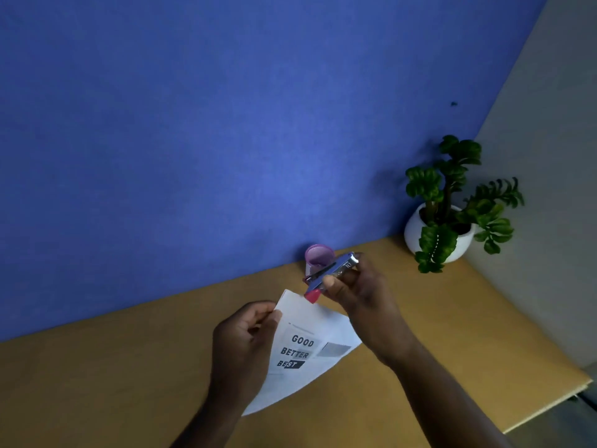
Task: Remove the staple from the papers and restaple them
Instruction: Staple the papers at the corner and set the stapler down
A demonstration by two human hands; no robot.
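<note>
Gripped: right hand [358,295] clamps stapler [329,273], left hand [245,344] pinches papers [307,347].
Staple work underway; next, probably line up stapler's pink end with the top corner.

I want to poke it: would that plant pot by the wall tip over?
Probably not easily: the white pot looks round and squat on the desk. A hard push might rock it, since the leafy plant rises tall and leans outward.

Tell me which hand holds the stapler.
The right hand holds the stapler, raised at the top corner of the papers. The left hand only pinches the papers' left edge.
</note>
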